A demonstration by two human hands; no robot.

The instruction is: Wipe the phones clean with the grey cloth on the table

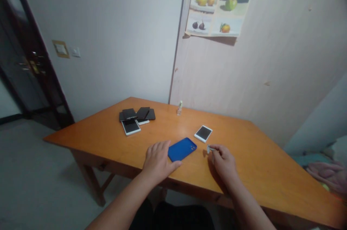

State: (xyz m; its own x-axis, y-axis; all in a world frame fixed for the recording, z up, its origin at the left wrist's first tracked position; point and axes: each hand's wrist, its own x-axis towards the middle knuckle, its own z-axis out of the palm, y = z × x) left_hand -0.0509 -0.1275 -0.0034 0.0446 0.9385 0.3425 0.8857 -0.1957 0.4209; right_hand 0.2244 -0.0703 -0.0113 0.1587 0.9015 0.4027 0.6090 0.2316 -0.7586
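Note:
A blue phone case [182, 149] lies flat on the wooden table, its camera cutout toward the right. My left hand [158, 160] spans the case's left end, fingers along one side and thumb at the near corner, holding it against the tabletop. To the right of the case, my right hand [222, 161] pinches a small whitish piece [208, 149] between thumb and fingers, just above the table. Its exact kind is too small to make out. Beyond that hand lies a white phone [203, 133] with a dark screen.
At the back left, several dark phones or cases [145, 113] are piled with a white-framed phone [131, 126]. A small clear bottle [179, 108] stands near the wall. The wooden table's [255, 157] front edge runs below my hands. A fruit poster [218, 13] hangs above.

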